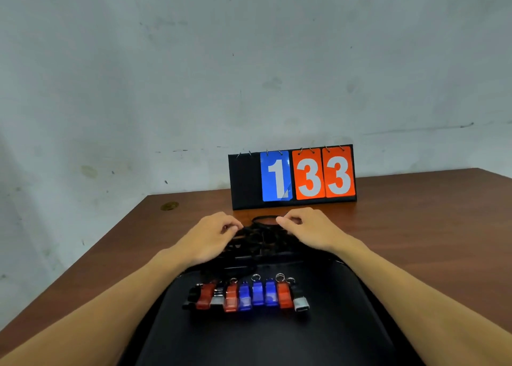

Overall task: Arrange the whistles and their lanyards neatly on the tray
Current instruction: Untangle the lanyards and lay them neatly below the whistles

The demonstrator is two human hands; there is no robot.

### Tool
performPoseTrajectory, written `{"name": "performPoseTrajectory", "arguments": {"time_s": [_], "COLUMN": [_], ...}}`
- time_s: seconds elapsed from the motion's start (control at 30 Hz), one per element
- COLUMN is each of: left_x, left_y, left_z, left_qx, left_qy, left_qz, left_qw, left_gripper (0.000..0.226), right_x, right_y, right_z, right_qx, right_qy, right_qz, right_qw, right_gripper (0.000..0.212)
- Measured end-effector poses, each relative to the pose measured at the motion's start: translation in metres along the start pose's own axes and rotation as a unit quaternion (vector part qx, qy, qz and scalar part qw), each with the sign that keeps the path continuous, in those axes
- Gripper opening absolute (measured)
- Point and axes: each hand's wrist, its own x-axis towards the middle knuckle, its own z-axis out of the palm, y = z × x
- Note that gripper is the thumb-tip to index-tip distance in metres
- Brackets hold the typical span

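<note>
Fingers [232, 226], left hand [210, 238]: curled, pinching the black lanyards [260, 239] at the 9 o'clock side of the heap.
Fingers, right hand [310, 228]: curled, pinching a cord loop at the 1 o'clock side of the heap.
Lanyards: bunched in a tangled heap at the 12 o'clock edge of the tray [249, 340], with one loop lying on the tabletop [421, 227].
Whistles [249, 296]: one row, side by side near the tray centre, with the ring ends toward 12 o'clock. The bodies are red, blue, silver and black.
Tray: black, resting on the tabletop at 6 o'clock of the view.
Scoreboard [293, 175]: upright at 12 o'clock beyond both hands, showing a blue card 1 and orange cards 3 and 3.
</note>
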Motion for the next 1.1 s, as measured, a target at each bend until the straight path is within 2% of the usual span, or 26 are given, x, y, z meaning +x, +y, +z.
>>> {"name": "performPoseTrajectory", "arguments": {"time_s": [0.13, 0.2, 0.27, 0.33, 0.5, 0.6, 0.7, 0.8, 0.9, 0.93, 1.0, 1.1], "left_x": [0.012, 0.012, 0.009, 0.006, 0.0, 0.0, -0.001, 0.001, 0.007, 0.007, 0.007, 0.004], "left_y": [-0.013, -0.021, -0.027, -0.031, -0.035, -0.026, -0.004, 0.017, 0.041, 0.05, 0.068, 0.09], "left_z": [0.002, -0.001, -0.004, -0.006, -0.014, -0.024, -0.036, -0.049, -0.064, -0.069, -0.08, -0.094], "left_qx": [0.131, 0.122, 0.088, 0.077, 0.047, 0.001, 0.007, -0.013, -0.077, -0.094, -0.139, -0.224], "left_qy": [-0.09, -0.094, -0.085, -0.067, 0.045, 0.116, 0.126, 0.12, 0.139, 0.148, 0.172, 0.186], "left_qz": [0.022, 0.013, 0.009, 0.008, -0.028, -0.047, -0.021, 0.004, 0.014, 0.023, 0.043, 0.044], "left_qw": [0.987, 0.988, 0.992, 0.995, 0.997, 0.992, 0.992, 0.993, 0.987, 0.984, 0.974, 0.956], "left_gripper": [0.031, 0.023, 0.01, 0.011, 0.038, 0.045, 0.049, 0.052, 0.046, 0.043, 0.036, 0.031], "right_x": [0.011, 0.016, 0.021, 0.023, 0.025, 0.029, 0.028, 0.026, 0.022, 0.02, 0.012, 0.003], "right_y": [-0.019, -0.023, -0.023, -0.022, -0.019, -0.02, -0.027, -0.027, -0.024, -0.027, -0.042, -0.072], "right_z": [0.018, 0.025, 0.026, 0.025, -0.001, -0.023, -0.035, -0.039, -0.04, -0.041, -0.042, -0.043], "right_qx": [-0.047, -0.073, -0.057, -0.027, 0.011, 0.08, 0.128, 0.067, -0.117, -0.115, -0.01, 0.129], "right_qy": [-0.047, -0.078, -0.064, -0.032, 0.074, 0.197, 0.25, 0.223, 0.155, 0.151, 0.142, 0.074], "right_qz": [-0.007, -0.014, -0.02, -0.024, -0.021, -0.012, 0.001, 0.023, 0.066, 0.051, 0.004, -0.017], "right_qw": [0.998, 0.994, 0.996, 0.999, 0.997, 0.977, 0.96, 0.972, 0.979, 0.98, 0.99, 0.989], "right_gripper": [0.044, 0.037, 0.02, 0.009, 0.01, 0.009, 0.012, 0.018, 0.028, 0.029, 0.032, 0.043]}}
